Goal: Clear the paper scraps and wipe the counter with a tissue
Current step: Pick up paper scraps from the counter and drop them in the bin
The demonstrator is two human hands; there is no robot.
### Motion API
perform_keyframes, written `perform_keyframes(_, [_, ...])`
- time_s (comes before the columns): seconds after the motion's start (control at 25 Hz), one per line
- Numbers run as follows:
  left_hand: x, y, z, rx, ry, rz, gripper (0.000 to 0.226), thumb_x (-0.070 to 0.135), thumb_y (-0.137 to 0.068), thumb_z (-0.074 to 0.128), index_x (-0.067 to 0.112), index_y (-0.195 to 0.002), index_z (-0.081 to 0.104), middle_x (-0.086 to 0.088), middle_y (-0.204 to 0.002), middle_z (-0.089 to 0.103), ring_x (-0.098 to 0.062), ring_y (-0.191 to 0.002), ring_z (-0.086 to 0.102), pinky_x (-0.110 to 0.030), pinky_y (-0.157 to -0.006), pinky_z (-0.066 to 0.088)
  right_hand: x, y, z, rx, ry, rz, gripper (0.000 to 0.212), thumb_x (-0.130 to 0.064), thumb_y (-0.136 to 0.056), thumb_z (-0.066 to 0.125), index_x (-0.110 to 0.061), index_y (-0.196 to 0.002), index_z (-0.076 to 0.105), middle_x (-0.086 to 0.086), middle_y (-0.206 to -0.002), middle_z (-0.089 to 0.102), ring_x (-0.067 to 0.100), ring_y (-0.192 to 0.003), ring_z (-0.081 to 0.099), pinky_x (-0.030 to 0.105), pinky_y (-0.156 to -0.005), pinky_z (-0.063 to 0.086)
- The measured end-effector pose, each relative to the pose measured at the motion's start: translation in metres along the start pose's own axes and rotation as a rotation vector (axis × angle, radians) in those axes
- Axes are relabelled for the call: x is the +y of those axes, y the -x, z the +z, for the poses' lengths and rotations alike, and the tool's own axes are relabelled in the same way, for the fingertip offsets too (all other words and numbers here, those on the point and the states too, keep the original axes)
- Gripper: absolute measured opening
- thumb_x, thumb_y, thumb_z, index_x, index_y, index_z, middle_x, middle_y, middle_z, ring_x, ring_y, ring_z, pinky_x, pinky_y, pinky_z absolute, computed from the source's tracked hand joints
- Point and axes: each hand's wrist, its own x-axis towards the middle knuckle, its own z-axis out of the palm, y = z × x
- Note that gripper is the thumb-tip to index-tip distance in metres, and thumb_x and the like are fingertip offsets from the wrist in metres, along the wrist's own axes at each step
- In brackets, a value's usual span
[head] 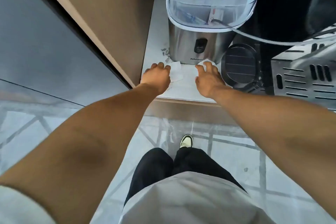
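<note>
I have both arms stretched forward and down, bare from the short sleeves, forearms converging toward the middle. My left hand (pixel 157 74) is palm-down, wrist slightly bent, fingers curled loosely forward and spread a little, nothing closed in its grip that I can see. My right hand (pixel 209 78) is also palm-down, fingers splayed wide and reaching ahead, thumb held out to the left, its grip open. The two hands sit level, near each other but apart.
</note>
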Motion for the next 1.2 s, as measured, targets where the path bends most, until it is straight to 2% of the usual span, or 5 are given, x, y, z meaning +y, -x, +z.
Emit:
perform_keyframes(0.16, [-0.002,-0.02,0.008,-0.06,-0.048,0.139,0.05,-0.002,-0.087,0.051,0.007,-0.136,0.049,-0.016,-0.137,0.047,-0.036,-0.124,0.043,-0.047,-0.096,0.047,0.004,-0.009,0.009,-0.001,0.034,0.028,0.071,0.001,-0.084,0.055,-0.019,-0.147,0.031,0.01,-0.152,0.02,0.035,-0.136,0.026,0.046,-0.113,0.03])
perform_keyframes(0.32, [-0.004,-0.028,0.014,-0.115,-0.073,0.234,0.062,0.004,-0.086,0.062,0.011,-0.144,0.043,-0.015,-0.145,0.04,-0.035,-0.132,0.038,-0.046,-0.101,0.044,0.005,-0.01,0.018,0.015,0.024,0.068,0.07,0.003,-0.082,0.061,-0.017,-0.143,0.036,0.01,-0.15,0.024,0.034,-0.132,0.028,0.043,-0.111,0.034])
perform_keyframes(0.52, [-0.008,-0.027,0.023,-0.126,-0.088,0.245,0.053,0.008,-0.087,0.066,0.011,-0.138,0.05,-0.015,-0.14,0.043,-0.035,-0.128,0.04,-0.046,-0.097,0.046,-0.001,-0.007,0.023,0.093,-0.096,0.111,0.058,0.014,-0.078,0.056,-0.014,-0.129,0.054,0.011,-0.131,0.04,0.031,-0.123,0.037,0.042,-0.101,0.045])
perform_keyframes(0.96, [-0.012,-0.018,0.016,-0.136,0.024,0.22,0.036,-0.006,-0.084,0.059,0.014,-0.114,0.068,-0.012,-0.114,0.056,-0.034,-0.106,0.056,-0.04,-0.073,0.049,-0.021,0.014,0.015,0.068,-0.157,0.233,0.032,0.009,-0.082,0.062,-0.013,-0.103,0.071,0.01,-0.118,0.05,0.028,-0.099,0.06,0.034,-0.086,0.055])
perform_keyframes(1.2, [-0.008,-0.007,0.004,-0.116,0.044,0.288,0.039,-0.007,-0.085,0.052,0.014,-0.114,0.067,-0.01,-0.116,0.059,-0.033,-0.104,0.058,-0.041,-0.08,0.053,-0.028,0.042,0.001,0.15,-0.133,0.304,0.03,0.005,-0.086,0.058,-0.016,-0.101,0.073,0.011,-0.12,0.051,0.028,-0.098,0.062,0.029,-0.088,0.052])
